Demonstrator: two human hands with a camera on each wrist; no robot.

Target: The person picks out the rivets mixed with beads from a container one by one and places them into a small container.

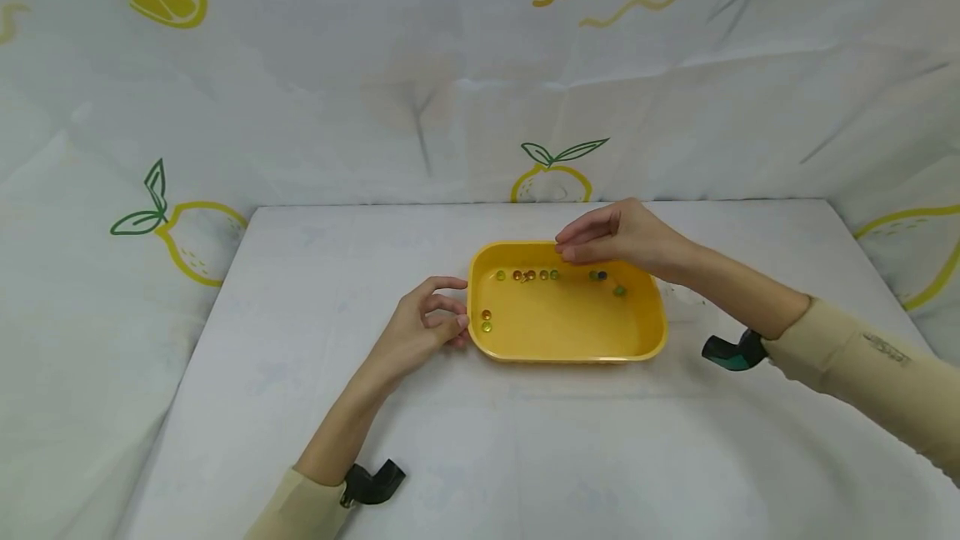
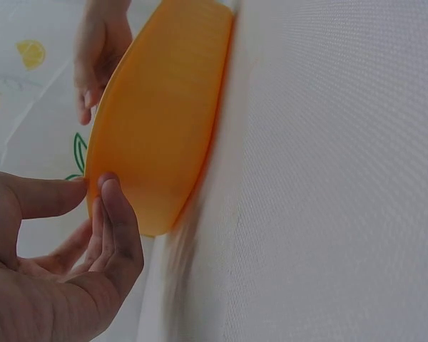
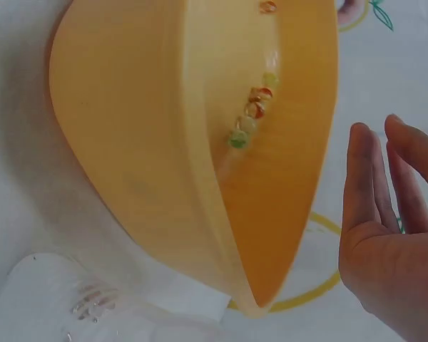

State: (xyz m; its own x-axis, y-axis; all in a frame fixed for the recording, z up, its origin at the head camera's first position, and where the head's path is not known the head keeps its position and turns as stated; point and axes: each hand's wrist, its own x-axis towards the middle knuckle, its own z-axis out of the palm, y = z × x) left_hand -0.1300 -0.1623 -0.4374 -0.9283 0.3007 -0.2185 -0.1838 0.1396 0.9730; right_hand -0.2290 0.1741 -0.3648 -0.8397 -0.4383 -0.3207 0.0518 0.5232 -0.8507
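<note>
A yellow plastic basin (image 1: 566,360) holds several small see-through marbles, orange, green and one dark. Most of them (image 1: 531,275) lie along its far side, and two (image 1: 487,321) are near the left end. My left hand (image 1: 420,327) touches the basin's left end, with fingertips and thumb at the rim and outer wall (image 2: 153,128). Over the far rim is my right hand (image 1: 630,240). In the right wrist view its fingers (image 3: 360,178) extend beside the basin, and no object shows between them and the thumb.
A clear plastic container (image 3: 64,285) with reddish marks is on the white table (image 1: 337,273), to the right of the basin. White cloth (image 1: 337,107) with lemon prints hangs behind the table. Black wrist mounts (image 1: 373,483) sit on both forearms.
</note>
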